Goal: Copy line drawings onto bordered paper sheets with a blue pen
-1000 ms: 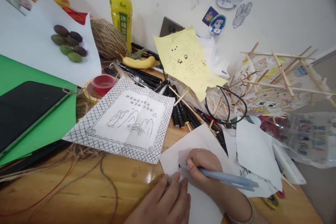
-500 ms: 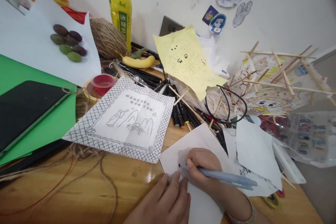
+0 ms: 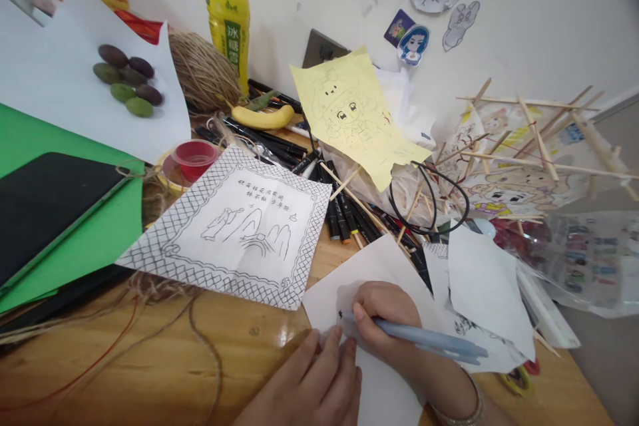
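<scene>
A light blue pen [image 3: 429, 338] is gripped in my right hand [image 3: 387, 319], its tip down on a white sheet of paper [image 3: 384, 263]. Just beside the tip is a small dark handwritten mark [image 3: 341, 314]. My left hand [image 3: 314, 379] lies flat with fingers stretched out over the sheet's left edge. Left of this sheet lies a drawing [image 3: 239, 229] with a crosshatched border, lines of characters, a bridge and hills. A yellow sheet [image 3: 349, 116] with a cartoon figure rests on the clutter behind.
Behind the papers are several black markers [image 3: 344, 213], a banana-shaped object [image 3: 263, 118], a drink bottle [image 3: 228, 26] and a twine ball [image 3: 204, 73]. A black tablet-like object [image 3: 54, 206] lies at left. Stick frames [image 3: 536, 146] stand at right; loose strings [image 3: 204, 339] cross the table [image 3: 259, 353].
The dark mark at the pen tip has gained strokes. Both hands keep nearly the same place, and the view has shifted very slightly.
</scene>
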`<state>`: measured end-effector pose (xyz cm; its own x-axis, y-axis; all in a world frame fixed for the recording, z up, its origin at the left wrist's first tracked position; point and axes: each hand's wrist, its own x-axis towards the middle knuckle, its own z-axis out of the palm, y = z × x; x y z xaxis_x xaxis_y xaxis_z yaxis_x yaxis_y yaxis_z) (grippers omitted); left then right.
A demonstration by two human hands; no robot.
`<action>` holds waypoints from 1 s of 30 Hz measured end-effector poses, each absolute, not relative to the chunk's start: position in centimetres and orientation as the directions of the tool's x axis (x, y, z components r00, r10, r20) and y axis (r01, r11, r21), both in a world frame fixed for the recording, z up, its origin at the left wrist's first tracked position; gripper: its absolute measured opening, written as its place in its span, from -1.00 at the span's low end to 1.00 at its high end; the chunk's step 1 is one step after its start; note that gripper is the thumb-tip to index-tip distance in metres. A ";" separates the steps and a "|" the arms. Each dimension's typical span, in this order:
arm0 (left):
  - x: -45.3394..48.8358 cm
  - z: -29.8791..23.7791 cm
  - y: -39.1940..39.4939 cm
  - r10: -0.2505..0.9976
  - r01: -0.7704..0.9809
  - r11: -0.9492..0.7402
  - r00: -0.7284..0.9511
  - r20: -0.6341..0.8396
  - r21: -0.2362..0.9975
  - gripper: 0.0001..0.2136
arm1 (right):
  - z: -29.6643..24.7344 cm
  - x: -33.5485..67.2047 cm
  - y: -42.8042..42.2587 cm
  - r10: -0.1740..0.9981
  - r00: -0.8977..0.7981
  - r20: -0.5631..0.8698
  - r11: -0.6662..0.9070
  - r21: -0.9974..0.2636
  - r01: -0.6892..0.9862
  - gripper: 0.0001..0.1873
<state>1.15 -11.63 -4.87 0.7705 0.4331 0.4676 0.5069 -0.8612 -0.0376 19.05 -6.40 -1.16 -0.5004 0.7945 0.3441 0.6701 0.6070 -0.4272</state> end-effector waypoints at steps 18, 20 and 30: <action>1.2 -5.0 -11.7 0.444 0.516 -0.856 0.773 0.453 -0.042 -0.72 | -1.6 19.2 -6.3 0.797 -0.497 0.344 0.604 -0.436 0.667 -0.68; 1.2 -5.0 -11.6 0.444 0.514 -0.857 0.777 0.447 -0.041 -0.71 | -1.4 19.1 -6.2 0.790 -0.495 0.362 0.613 -0.439 0.657 -0.68; 1.3 -5.2 -11.7 0.440 0.515 -0.857 0.760 0.478 -0.030 -0.73 | -1.6 19.3 -6.4 0.798 -0.496 0.343 0.603 -0.424 0.676 -0.67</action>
<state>1.33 -11.68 -5.17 0.7599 0.4402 0.4783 0.5152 -0.8566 -0.0301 19.28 -6.42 -1.55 -0.4960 0.7978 0.3428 0.6762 0.6025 -0.4239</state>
